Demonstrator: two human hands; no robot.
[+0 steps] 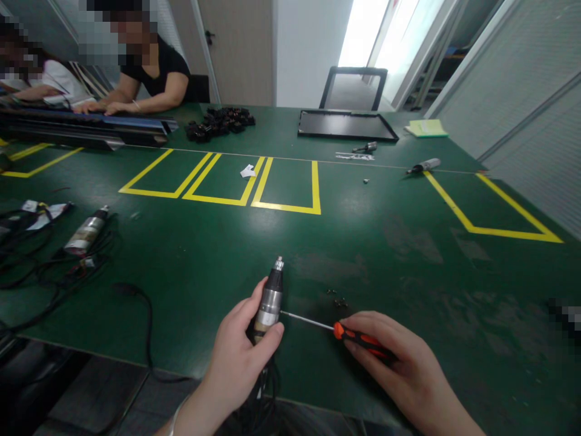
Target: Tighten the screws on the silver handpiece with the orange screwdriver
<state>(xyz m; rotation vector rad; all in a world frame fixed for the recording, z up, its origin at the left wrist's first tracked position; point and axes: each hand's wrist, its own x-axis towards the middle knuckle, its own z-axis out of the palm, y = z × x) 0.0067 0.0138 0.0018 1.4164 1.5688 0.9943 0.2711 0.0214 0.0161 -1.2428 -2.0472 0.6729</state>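
My left hand [242, 342] is wrapped round an electric screwdriver [271, 300], a silver and black cylinder whose chuck points away from me. Its cable hangs down below the hand. In my right hand [393, 357] is a screwdriver [361, 339] with a red and black handle. The thin shaft reaches left, and its tip meets the side of the silver body. Whether the tip sits in a screw is too small to tell. Several small screws [340, 302] lie on the green table just beyond my right hand.
Another electric screwdriver [87, 231] lies among black cables [31, 266] at left. Yellow tape [285, 208] marks boxes on the table [363, 242]. Farther back are a black tray-like frame [347, 125], a pile of black parts [222, 123], a grey-handled tool [424, 166] and a seated person [154, 75].
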